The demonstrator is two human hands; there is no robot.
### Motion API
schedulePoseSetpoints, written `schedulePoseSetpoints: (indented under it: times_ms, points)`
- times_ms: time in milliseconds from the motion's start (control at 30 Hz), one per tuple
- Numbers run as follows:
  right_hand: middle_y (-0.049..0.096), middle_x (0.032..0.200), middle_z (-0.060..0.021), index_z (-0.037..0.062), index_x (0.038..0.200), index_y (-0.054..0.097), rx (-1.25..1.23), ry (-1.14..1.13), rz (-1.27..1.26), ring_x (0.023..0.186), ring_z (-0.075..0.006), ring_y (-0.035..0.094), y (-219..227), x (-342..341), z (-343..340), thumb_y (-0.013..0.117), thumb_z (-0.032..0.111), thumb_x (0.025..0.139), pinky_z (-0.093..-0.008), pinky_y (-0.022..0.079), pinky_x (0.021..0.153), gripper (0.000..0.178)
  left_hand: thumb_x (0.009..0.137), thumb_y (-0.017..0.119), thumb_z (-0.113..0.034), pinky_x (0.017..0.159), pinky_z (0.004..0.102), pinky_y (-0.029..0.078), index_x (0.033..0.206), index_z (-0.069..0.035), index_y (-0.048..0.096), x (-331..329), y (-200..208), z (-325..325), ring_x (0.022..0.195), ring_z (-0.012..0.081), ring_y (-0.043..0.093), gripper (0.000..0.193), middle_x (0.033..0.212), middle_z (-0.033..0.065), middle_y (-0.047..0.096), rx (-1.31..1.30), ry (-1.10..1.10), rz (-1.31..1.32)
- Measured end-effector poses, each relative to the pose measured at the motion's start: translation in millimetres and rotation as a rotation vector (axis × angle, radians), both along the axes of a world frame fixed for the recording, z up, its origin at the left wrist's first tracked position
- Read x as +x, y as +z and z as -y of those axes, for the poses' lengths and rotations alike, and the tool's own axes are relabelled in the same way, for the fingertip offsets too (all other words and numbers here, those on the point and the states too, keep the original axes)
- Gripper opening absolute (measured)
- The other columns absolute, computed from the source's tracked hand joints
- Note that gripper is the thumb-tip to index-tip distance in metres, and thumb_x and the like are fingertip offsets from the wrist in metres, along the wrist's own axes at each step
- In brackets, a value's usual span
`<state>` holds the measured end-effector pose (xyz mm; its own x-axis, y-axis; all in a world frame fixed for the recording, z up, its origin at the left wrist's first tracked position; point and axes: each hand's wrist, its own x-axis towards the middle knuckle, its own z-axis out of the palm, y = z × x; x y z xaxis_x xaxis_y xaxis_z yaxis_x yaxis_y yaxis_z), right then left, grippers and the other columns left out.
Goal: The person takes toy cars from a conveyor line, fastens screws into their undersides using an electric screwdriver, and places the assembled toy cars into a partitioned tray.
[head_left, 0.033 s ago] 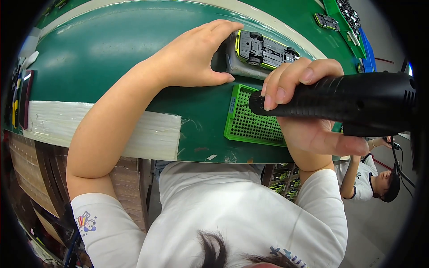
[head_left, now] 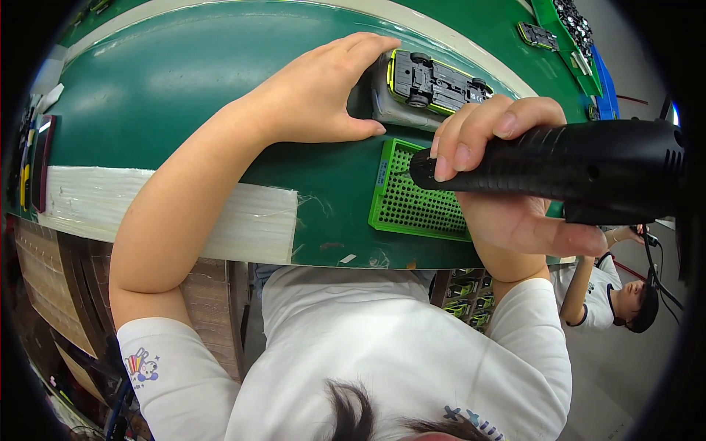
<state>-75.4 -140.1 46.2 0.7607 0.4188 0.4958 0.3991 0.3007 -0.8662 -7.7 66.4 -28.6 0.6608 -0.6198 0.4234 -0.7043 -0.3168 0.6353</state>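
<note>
My right hand is wrapped round a black electric screwdriver, whose narrow end points left above a green screw tray full of small holes. Just beyond the tray, a toy car lies upside down on a grey block; its black underside faces up and a yellow-green body edge shows. My left hand reaches to the block's left end with thumb and fingers spread. Its fingertips are at the car's near-left corner, and whether they touch it I cannot tell. My right fingers cover the car's right end.
A pale strip of tape runs along the front edge of the green table. Another overturned car lies at the far right beside a green bin of small parts. A co-worker is at the right, near a hanging cable.
</note>
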Motion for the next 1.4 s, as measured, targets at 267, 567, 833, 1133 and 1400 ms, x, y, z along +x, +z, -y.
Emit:
schedulePoseSetpoints:
  times_ms: [267, 567, 833, 1133, 1400]
  points:
    - [0.057, 0.084, -0.0083, 0.0043, 0.111, 0.048, 0.102, 0.046, 0.101, 0.063, -0.0189, 0.057, 12.7, 13.3, 3.4, 0.041, 0.096, 0.063, -0.0315, 0.048, 0.062, 0.103, 0.071, 0.079, -0.026, 0.104, 0.0408, 0.040, 0.139, -0.002, 0.040, -0.2, 2.0, -1.2, 0.122, 0.0366, 0.049, 0.082, 0.132, 0.0196, 0.050, -0.009, 0.005, 0.018]
    - [0.059, 0.092, -0.0113, 0.0036, 0.116, 0.059, -0.018, 0.026, 0.384, 0.074, -0.0213, 0.056, 58.3, 68.6, 22.8, 0.031, 0.098, 0.063, -0.0361, 0.043, 0.069, 0.112, 0.073, 0.081, -0.027, 0.097, 0.0382, 0.045, 0.123, 0.000, 0.054, -3.0, 7.6, 14.1, 0.112, 0.0333, 0.057, 0.063, 0.120, 0.0170, 0.059, -0.154, 0.090, -0.060]
    - [0.059, 0.089, -0.0126, 0.0020, 0.114, 0.060, -0.009, 0.268, 0.237, 0.073, -0.0215, 0.057, 38.3, 114.3, 23.5, 0.030, 0.098, 0.064, -0.0336, 0.044, 0.067, 0.112, 0.070, 0.084, -0.021, 0.095, 0.0377, 0.046, 0.119, -0.002, 0.056, 0.1, 9.0, 15.1, 0.109, 0.0320, 0.058, 0.060, 0.118, 0.0148, 0.059, -0.135, 0.093, -0.095]
    - [0.059, 0.089, -0.0136, -0.0008, 0.115, 0.058, -0.041, 0.201, 0.254, 0.071, -0.0221, 0.057, 40.7, 101.5, 4.7, 0.029, 0.097, 0.066, -0.0343, 0.044, 0.064, 0.113, 0.069, 0.085, -0.020, 0.095, 0.0381, 0.047, 0.118, -0.002, 0.056, 0.3, 10.9, 16.7, 0.109, 0.0324, 0.058, 0.060, 0.118, 0.0149, 0.059, -0.139, 0.086, -0.108]
    - [0.058, 0.083, -0.0120, 0.0005, 0.108, 0.057, 0.030, 0.085, 0.172, 0.066, -0.0208, 0.056, 38.7, 85.0, -6.5, 0.033, 0.098, 0.063, -0.0320, 0.044, 0.059, 0.110, 0.067, 0.086, -0.021, 0.096, 0.0378, 0.046, 0.119, -0.001, 0.056, -5.0, 11.1, 17.8, 0.111, 0.0321, 0.058, 0.063, 0.120, 0.0151, 0.059, -0.146, 0.107, -0.112]
